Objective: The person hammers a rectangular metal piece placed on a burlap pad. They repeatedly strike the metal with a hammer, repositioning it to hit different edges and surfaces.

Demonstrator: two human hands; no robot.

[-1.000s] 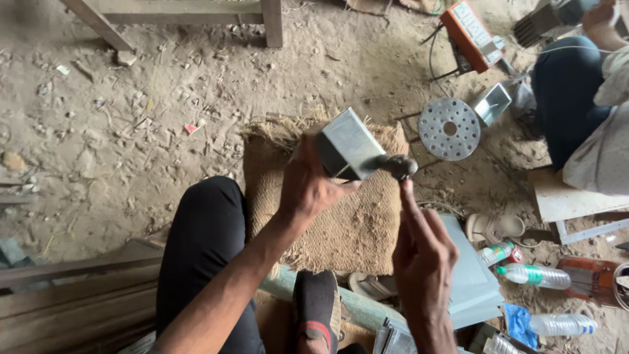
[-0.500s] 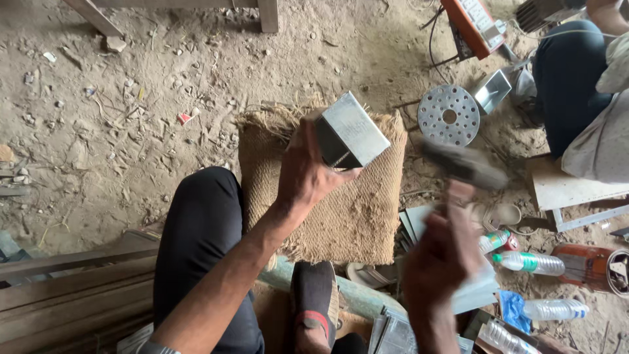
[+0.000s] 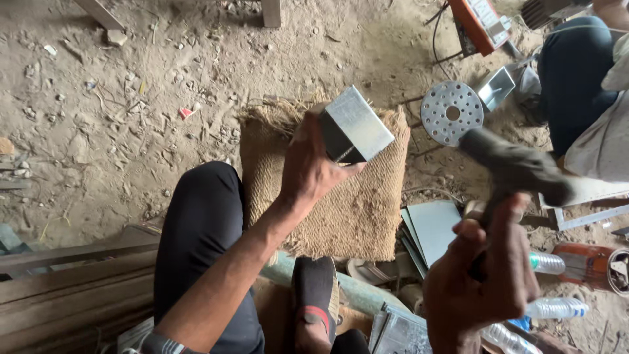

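Gripping a folded sheet-metal box (image 3: 354, 126) from its near side, left hand (image 3: 309, 167) clenched around the dark open end, with the pale shiny face tilted up and to the right, held just above a burlap mat (image 3: 341, 210) spread on the dirt floor (image 3: 131, 118). Clutching the handle of a hammer (image 3: 514, 167) in the right hand (image 3: 481, 278), fingers wrapped tight, the blurred dark head raised up and to the right of the box and well apart from it. Lying beyond the mat: a round perforated metal disc (image 3: 451, 113), with a small open metal box (image 3: 496, 87) just beside it and an orange machine (image 3: 481, 23) near the top edge. Resting right of the mat: flat grey metal sheets (image 3: 436, 226), stacked, with clear plastic bottles (image 3: 557, 308) near the raised hand. Stretched along the mat's left side: a leg in black trousers (image 3: 203, 242), with a dark sandalled foot (image 3: 316, 295) at the mat's near edge. Seated at the top right corner: another person's knee in dark blue trousers (image 3: 570, 72).
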